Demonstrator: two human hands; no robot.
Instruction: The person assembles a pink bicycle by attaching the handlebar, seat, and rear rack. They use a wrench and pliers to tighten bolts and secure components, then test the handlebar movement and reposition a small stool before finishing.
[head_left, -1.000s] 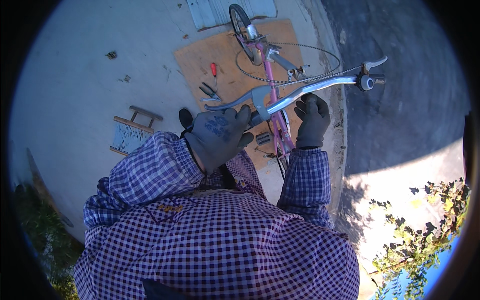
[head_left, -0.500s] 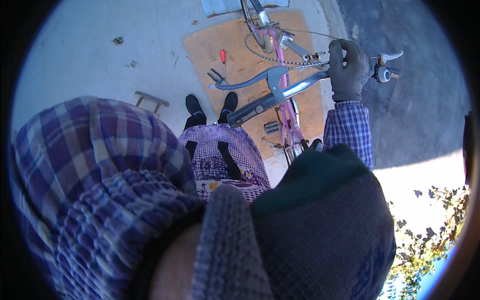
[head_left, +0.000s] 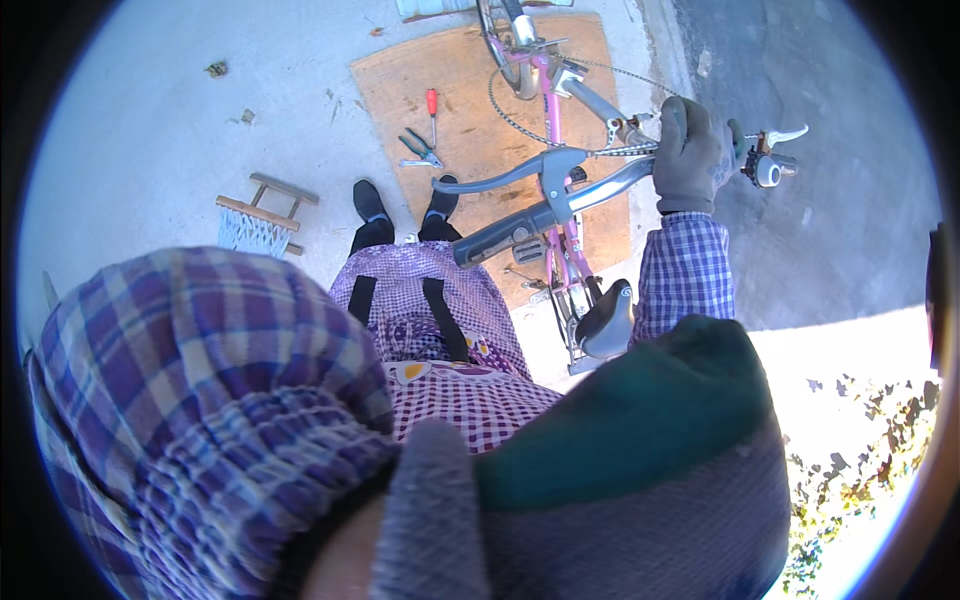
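Observation:
My right hand (head_left: 692, 158), in a grey work glove, is closed round the chrome handlebar (head_left: 612, 190) of a pink bicycle. Left of it along the bar are a dark grey grip (head_left: 505, 236) and a brake lever (head_left: 500, 182). Beyond the hand, a white brake lever (head_left: 787, 134) and a round bell (head_left: 767, 174) show at the other end. My left hand (head_left: 640, 470) is raised very close to the view, in a grey glove with a dark green part. It fills the lower middle, and its fingers cannot be made out clearly.
Pliers (head_left: 421, 149) and a red-handled screwdriver (head_left: 432, 105) lie on a brown board (head_left: 400, 80) under the bicycle. A small folding stool (head_left: 262, 213) stands on the concrete at left. The black saddle (head_left: 606, 322) is near my right sleeve. Leafy plants (head_left: 850, 480) grow at lower right.
The view has shifted, so more of the stool and saddle shows. My left hand sits slightly lower in the picture. My right hand stays on the handlebar.

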